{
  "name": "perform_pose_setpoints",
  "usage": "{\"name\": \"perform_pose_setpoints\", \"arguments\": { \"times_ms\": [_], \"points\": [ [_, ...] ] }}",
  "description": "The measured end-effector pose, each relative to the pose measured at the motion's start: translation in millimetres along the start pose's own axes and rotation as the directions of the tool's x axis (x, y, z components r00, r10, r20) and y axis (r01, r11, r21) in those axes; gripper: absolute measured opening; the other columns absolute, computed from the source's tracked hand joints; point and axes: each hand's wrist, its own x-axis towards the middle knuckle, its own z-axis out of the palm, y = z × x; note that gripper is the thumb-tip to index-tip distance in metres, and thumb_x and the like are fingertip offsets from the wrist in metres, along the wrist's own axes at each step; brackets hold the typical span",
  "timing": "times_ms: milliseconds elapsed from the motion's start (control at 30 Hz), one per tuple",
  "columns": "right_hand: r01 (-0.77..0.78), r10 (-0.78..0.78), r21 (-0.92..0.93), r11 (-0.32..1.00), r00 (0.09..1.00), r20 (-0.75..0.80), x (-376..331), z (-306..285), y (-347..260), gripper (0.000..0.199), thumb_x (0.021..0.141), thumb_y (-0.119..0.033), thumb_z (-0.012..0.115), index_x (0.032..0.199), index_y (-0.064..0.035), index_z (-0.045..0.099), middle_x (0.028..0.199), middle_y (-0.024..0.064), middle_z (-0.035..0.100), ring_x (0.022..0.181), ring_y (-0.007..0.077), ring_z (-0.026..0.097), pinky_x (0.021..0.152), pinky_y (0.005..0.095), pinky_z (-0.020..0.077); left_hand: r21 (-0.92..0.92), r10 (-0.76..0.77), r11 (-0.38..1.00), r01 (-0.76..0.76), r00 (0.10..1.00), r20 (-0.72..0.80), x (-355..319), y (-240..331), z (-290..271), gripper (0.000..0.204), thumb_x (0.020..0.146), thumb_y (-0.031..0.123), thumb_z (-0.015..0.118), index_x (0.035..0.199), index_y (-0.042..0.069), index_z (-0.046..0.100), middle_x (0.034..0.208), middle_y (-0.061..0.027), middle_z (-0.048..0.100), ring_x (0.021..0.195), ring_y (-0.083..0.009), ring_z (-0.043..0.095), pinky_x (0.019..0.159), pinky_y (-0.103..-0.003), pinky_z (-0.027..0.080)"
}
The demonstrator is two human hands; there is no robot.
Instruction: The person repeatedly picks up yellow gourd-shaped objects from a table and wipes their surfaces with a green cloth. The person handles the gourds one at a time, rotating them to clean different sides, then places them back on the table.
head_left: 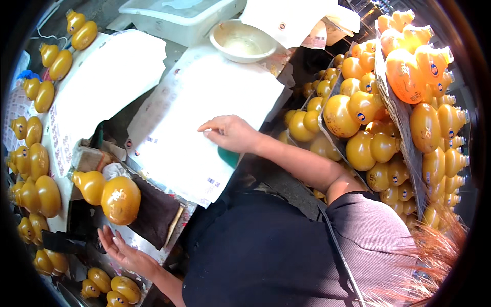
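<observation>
A gourd-shaped amber bottle (120, 199) lies on its side on a dark brown pad (156, 212) at the left. Just below the bottle is my left hand (125, 253), palm up and fingers apart, apparently holding nothing. My right hand (232, 134) is over a large white label sheet (204, 87), with thumb and forefinger brought close together. Whatever they pinch is too small to make out. Under the right palm, part of a dark green rounded thing (228, 157) shows; I cannot tell whether the hand holds it.
Several gourd bottles (43, 197) line the left edge, and more (117, 291) stand at lower left. Stacked layers of them (340, 115) rise at the right. A white bowl (243, 42) and plastic tub (184, 23) sit at the back. Another white sheet (110, 77) lies left.
</observation>
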Motion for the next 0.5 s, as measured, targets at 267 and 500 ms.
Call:
{"name": "perform_pose_setpoints", "arguments": {
  "times_ms": [267, 500],
  "points": [
    [0.081, -0.091, -0.049, 0.996, 0.962, -0.258, 81.3, -6.3, 43.3, 0.023, 0.087, -0.013, 0.055, 0.106, -0.0079, 0.067, 0.091, 0.012, 0.065, 0.083, 0.0239, 0.062, 0.076, 0.0337, 0.0487, -0.006, 0.007, 1.0, -0.007, 1.0, -0.017, 4.9, 5.2, 10.9, 0.041, 0.099, 0.008, 0.041, 0.139, 0.001, 0.039, 0.134, -0.0146, 0.048, 0.125, -0.0235, 0.045, 0.108, -0.034, 0.031],
    [0.451, 0.603, 0.775, 0.443, 0.49, -0.63, 106.6, -82.1, 76.7, 0.025, 0.09, -0.027, 0.063, 0.1, -0.006, 0.055, 0.088, 0.0031, 0.059, 0.082, 0.0109, 0.053, 0.077, 0.0253, 0.0419, 0.131, 0.074, 0.989, -0.069, 0.997, -0.032, 4.0, 7.4, -1.4, 0.041, 0.095, 0.016, 0.055, 0.131, -0.001, 0.046, 0.124, -0.0192, 0.055, 0.111, -0.0281, 0.056, 0.096, -0.037, 0.045]
  ]
}}
